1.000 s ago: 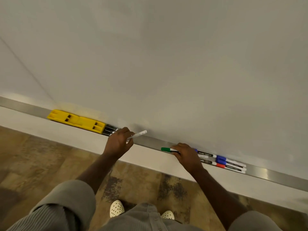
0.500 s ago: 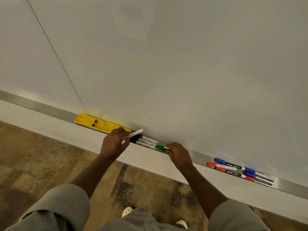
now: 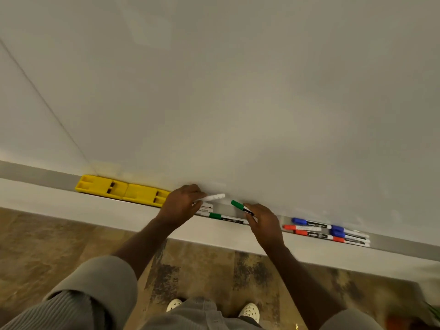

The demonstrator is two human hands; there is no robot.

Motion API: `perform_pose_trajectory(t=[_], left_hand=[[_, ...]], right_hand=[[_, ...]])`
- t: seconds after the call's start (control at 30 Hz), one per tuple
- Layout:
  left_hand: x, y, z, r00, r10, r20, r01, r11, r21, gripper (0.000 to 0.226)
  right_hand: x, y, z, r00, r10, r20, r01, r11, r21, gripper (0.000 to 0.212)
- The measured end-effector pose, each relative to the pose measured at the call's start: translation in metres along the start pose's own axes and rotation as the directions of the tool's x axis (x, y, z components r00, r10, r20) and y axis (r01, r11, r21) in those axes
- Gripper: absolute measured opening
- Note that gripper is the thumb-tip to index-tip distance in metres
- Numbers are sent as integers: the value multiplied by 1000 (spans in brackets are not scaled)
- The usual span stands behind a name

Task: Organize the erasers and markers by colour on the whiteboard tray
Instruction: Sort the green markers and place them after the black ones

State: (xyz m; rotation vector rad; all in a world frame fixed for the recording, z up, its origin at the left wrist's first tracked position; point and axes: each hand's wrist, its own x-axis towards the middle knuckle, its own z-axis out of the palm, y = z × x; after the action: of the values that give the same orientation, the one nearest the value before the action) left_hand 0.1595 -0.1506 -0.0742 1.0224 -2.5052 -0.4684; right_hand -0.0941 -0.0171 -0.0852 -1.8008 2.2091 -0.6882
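Note:
My left hand (image 3: 179, 207) grips a white marker (image 3: 214, 197) just above the metal whiteboard tray (image 3: 38, 177). My right hand (image 3: 263, 222) holds a green-capped marker (image 3: 239, 206), tilted up off the tray with its cap pointing left. Another green-capped marker (image 3: 222, 217) lies on the tray between my hands, beside two white markers (image 3: 205, 207) partly hidden by my left hand. Two yellow erasers (image 3: 121, 190) sit end to end on the tray, left of my left hand. Blue markers (image 3: 333, 228) and red markers (image 3: 309, 232) lie together on the tray, right of my right hand.
The white board (image 3: 238, 91) fills the view above the tray, with a white ledge (image 3: 71, 206) below it. My feet in white shoes (image 3: 248, 310) stand on patterned brown floor (image 3: 35, 246).
My right hand slid the green marker left along the tray toward my left hand, then lifted a green-capped marker off it. My left hand kept hold of the white marker.

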Motion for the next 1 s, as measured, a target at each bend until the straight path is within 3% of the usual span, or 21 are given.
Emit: perform_pose_trajectory(t=[0.27,0.57,0.77,1.0], left_hand=[[41,54,53,953,234,193,-239,971,4,22],[38,51,76,948,200,249,-245,955,169,16],[31,35,63,958,220,183,-246,960,135,17],[17,10,43,983,178,47,-182,979,94,12]], right_hand=[[-47,47,-41,981,172,-85,-182,975,-124,28],[-60,62,-56,966,239,-96,-254,947,-199,31],[-32,41,-36,999,-41,20,45,906,-420,25],[9,1,5,975,-162,153,219,830,-513,25]])
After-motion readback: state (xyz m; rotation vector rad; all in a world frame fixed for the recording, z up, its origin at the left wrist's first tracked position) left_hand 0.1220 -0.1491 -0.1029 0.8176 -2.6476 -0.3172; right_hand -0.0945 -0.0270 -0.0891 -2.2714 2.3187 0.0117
